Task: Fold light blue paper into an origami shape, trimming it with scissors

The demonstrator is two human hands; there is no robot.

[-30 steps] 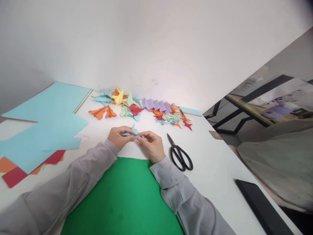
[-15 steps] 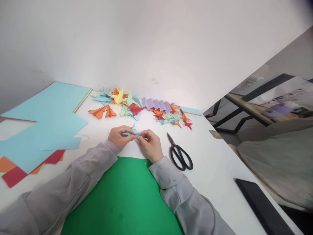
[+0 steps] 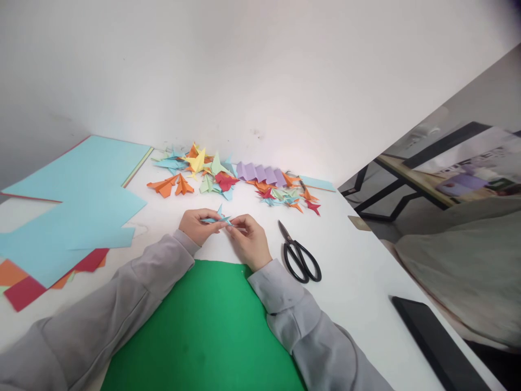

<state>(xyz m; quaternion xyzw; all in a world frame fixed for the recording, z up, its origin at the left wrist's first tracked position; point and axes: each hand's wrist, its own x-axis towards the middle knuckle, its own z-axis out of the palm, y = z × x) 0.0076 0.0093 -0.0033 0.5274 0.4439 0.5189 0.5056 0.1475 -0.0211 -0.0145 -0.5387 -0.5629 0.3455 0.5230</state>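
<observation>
"Where was the blue folded paper [image 3: 221,218]?"

"Between the left hand [image 3: 199,226] and right hand [image 3: 251,242], each grip pinching it, over the bench [image 3: 350,282]. Its long axis lay sideways, one tip toward the wall [image 3: 244,76]."

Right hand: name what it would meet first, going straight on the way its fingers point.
The folded light-blue paper the right hand touches, then probably the left hand; depth is hard to judge.

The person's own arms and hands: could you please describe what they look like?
Both arms wear loose, long light grey fabric sleeves, wrinkled along the forearms, with wide seamed cuffs at the wrists. The left hand and right hand are bare, without gloves.
</observation>
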